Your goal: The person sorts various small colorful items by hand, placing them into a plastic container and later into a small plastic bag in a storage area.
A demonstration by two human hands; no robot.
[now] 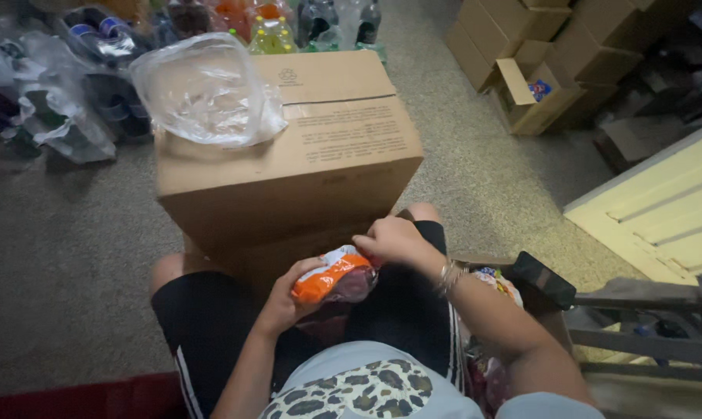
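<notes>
I sit with an orange and white snack packet held over my lap. My left hand grips its lower left end from below. My right hand pinches the packet's upper right end, with bracelets on that wrist. A large closed cardboard box stands right in front of my knees, and a crumpled clear plastic bag lies on its top left corner.
Wrapped packs of drink bottles line the floor at the back left. Stacked open cardboard boxes stand at the back right. A dark phone and colourful packets lie at my right side, beside a pale door panel.
</notes>
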